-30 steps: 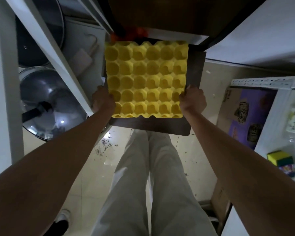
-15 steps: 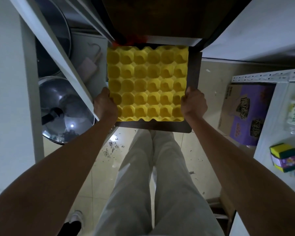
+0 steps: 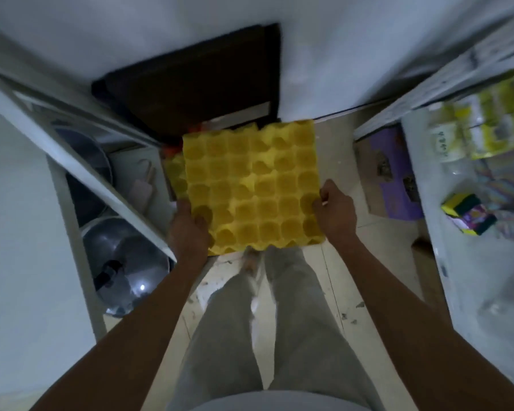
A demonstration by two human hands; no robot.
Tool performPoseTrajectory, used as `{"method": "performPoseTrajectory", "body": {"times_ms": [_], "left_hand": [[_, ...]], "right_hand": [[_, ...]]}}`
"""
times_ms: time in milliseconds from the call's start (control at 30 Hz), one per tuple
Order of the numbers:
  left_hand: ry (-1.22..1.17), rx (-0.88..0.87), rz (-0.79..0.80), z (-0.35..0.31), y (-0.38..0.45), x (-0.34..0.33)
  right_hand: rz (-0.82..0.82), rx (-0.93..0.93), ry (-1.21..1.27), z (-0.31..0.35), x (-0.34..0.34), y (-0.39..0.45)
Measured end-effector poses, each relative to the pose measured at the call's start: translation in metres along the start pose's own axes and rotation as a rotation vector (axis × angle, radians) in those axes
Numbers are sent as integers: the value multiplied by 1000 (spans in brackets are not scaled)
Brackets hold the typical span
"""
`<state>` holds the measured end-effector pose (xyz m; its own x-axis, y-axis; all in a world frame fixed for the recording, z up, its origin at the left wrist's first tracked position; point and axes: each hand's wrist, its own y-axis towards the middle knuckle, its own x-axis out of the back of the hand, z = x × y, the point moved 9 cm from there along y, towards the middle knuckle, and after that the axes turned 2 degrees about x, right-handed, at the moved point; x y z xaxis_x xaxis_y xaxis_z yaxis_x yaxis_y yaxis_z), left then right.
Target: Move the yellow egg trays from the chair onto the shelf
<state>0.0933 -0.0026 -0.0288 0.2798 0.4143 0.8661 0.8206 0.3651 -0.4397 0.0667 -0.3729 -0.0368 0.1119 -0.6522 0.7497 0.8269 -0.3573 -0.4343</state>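
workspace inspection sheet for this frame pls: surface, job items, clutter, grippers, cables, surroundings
Surface: dark chair ahead, its seat mostly hidden by the trays; frame is motion-blurred.
Job's things: top yellow egg tray held skewed over another yellow tray whose edge shows at the left.
Clutter: debris on the floor.
Grippers: left hand and right hand grip the top tray's opposite sides.
Cables: nothing seen.
Surroundings: metal pots on the left rack; purple box, sponge pack and packaged goods on the right shelf.

egg tray (image 3: pixel 251 188) between both hands
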Motion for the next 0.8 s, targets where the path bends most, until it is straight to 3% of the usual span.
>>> {"method": "performPoseTrajectory", "body": {"times_ms": [167,367,500,633,800], "left_hand": [[-57,-232,0,-78,-65,0],[-159,-607,127,-160,-200,-2],[-87,-802,196,-184,-296,7],[-35,-913,291,-202,-373,11],[33,-1058,279,-235,-449,24]], "right_hand": [[-151,-291,142,-69,72,-94],[-499,-614,492,-163,164,-276],[-508,-751,648,-210,193,-387],[-494,-739,621,-229,217,-475],[-559,-848,524,-240,229,-551]]}}
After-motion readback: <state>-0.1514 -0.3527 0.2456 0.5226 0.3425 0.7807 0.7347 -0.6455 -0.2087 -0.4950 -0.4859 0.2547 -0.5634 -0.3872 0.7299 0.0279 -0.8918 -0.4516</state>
